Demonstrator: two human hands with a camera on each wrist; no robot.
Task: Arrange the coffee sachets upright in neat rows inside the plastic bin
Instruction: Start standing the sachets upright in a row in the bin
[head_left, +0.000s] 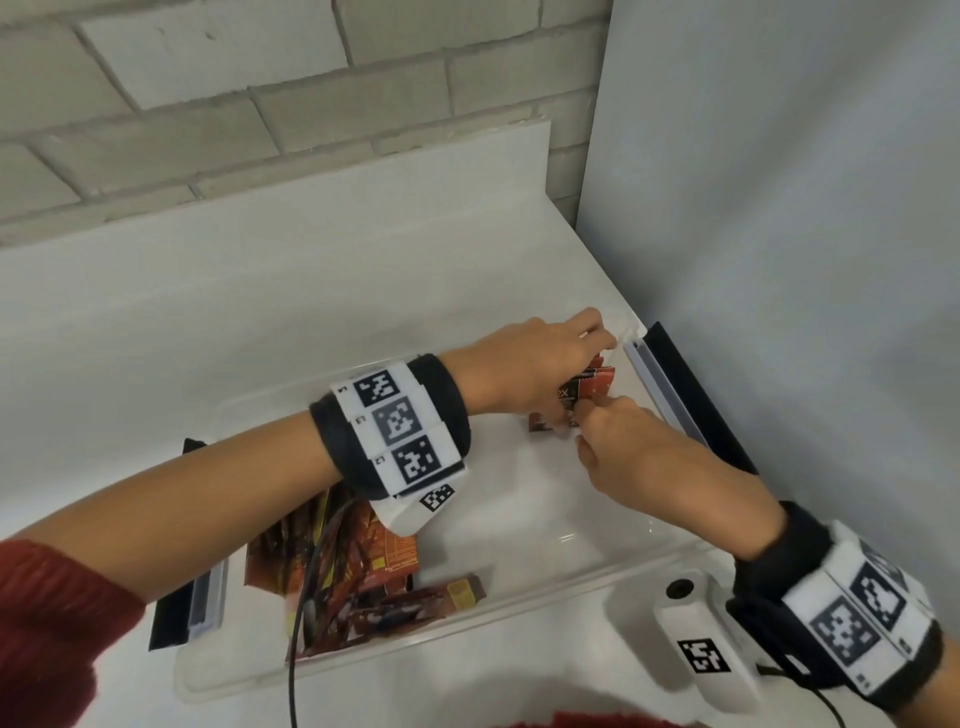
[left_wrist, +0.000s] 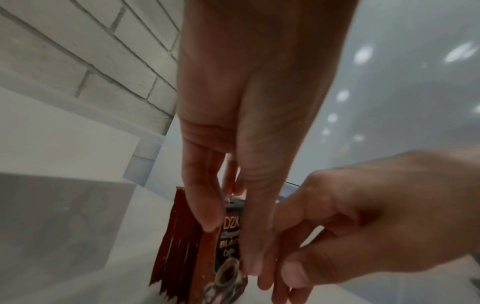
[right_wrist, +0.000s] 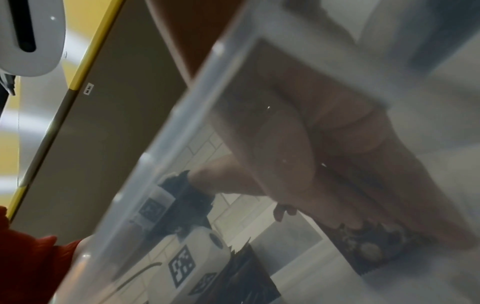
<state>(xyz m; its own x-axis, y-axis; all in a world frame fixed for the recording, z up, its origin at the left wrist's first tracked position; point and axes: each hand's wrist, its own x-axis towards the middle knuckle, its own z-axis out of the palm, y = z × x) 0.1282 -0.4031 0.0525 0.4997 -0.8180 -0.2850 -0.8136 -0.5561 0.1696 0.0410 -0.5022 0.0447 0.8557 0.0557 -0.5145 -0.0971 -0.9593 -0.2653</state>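
Note:
A clear plastic bin (head_left: 519, 509) sits on a white counter. In its far right corner stands a short row of upright red and black coffee sachets (head_left: 592, 384). My left hand (head_left: 571, 374) reaches across and holds that row. In the left wrist view its thumb and fingers (left_wrist: 230, 246) pinch the sachets (left_wrist: 182, 246) from both sides. My right hand (head_left: 592, 415) is just in front with curled fingers, pinching the edge of the front sachet (right_wrist: 376, 246). A loose pile of sachets (head_left: 353, 571) lies at the bin's near left end.
Black latch handles sit on both ends of the bin, right (head_left: 696, 395) and left (head_left: 176, 571). A grey panel (head_left: 779, 208) rises right beside the bin. A brick wall (head_left: 208, 104) stands behind the counter. A black cable (head_left: 306, 571) hangs over the loose pile.

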